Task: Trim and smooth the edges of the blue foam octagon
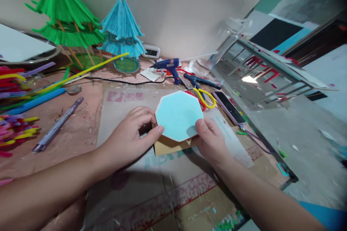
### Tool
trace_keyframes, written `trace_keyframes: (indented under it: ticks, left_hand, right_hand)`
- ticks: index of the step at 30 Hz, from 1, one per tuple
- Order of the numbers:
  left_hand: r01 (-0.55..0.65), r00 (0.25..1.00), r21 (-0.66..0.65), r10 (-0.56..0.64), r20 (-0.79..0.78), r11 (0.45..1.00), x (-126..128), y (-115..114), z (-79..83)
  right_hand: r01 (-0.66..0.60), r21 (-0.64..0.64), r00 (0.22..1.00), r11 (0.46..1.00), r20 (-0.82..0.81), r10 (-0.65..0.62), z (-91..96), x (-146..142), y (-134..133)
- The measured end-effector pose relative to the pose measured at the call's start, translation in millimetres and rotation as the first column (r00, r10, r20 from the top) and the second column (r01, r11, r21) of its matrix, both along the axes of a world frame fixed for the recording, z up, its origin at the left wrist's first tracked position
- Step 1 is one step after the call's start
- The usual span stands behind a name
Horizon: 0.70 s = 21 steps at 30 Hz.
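Observation:
A light-blue octagonal board [179, 115] with a pale edge is held between my two hands over the work surface. My left hand [139, 130] grips its left edge, thumb on the face and fingers behind. On the right edge, my right hand [211, 137] pinches it with the thumb on top; its other fingers are partly hidden. Just beneath the board lies a tan piece of card [170, 146], mostly covered. Behind the board are scissors [208, 98] with red and yellow handles, partly hidden by it.
Plastic-covered cardboard [124, 195] lies under my hands. A blue glue gun [169, 65], pliers [199, 86] and a phone [228, 107] lie beyond. Green [67, 11] and blue [121, 21] pipe-cleaner towers stand at the back. A pen [58, 124] and pipe cleaners [16, 130] lie left.

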<state>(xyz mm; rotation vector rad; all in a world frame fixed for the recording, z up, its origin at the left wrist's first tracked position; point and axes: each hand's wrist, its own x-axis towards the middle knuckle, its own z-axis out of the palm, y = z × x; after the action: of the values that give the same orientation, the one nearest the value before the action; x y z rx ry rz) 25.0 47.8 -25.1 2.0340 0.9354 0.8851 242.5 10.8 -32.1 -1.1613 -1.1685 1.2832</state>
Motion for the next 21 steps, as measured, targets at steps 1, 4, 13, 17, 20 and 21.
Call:
trace_keyframes:
  ticks: [1, 4, 13, 17, 20, 21]
  left_hand:
    - [0.006, 1.000, 0.012, -0.006, -0.001, 1.000, -0.6, 0.0, 0.0]
    - [0.003, 1.000, 0.036, -0.004, 0.026, 0.999, -2.4, 0.4, -2.0]
    - [-0.046, 0.998, 0.114, 0.041, 0.043, 0.992, -3.2, -2.2, -5.7]
    - [-0.108, 0.990, 0.065, 0.102, 0.095, 0.992, -3.9, -5.0, -2.7]
    - [-0.122, 0.986, 0.014, 0.119, 0.115, 0.992, -4.1, -6.0, -0.1]
    - [-0.123, 0.985, 0.003, 0.122, 0.118, 0.992, -4.2, -6.2, 0.8]
  right_hand:
    - [0.028, -0.012, 0.999, 1.000, 0.027, -0.027, 2.3, 1.8, 1.0]
    - [0.031, -0.087, 0.996, 0.996, 0.082, -0.023, 8.7, 1.7, 2.4]
    - [0.129, 0.049, 0.980, 0.990, 0.149, -0.135, 18.1, -10.9, -4.5]
    - [-0.020, -0.086, 0.999, 0.996, 0.032, 0.023, 16.8, -14.2, -6.4]
    - [-0.093, -0.152, 0.996, 0.984, -0.016, 0.092, 10.5, -13.7, -7.0]
    - [-0.102, -0.165, 0.995, 0.981, -0.029, 0.099, 8.3, -13.1, -7.3]
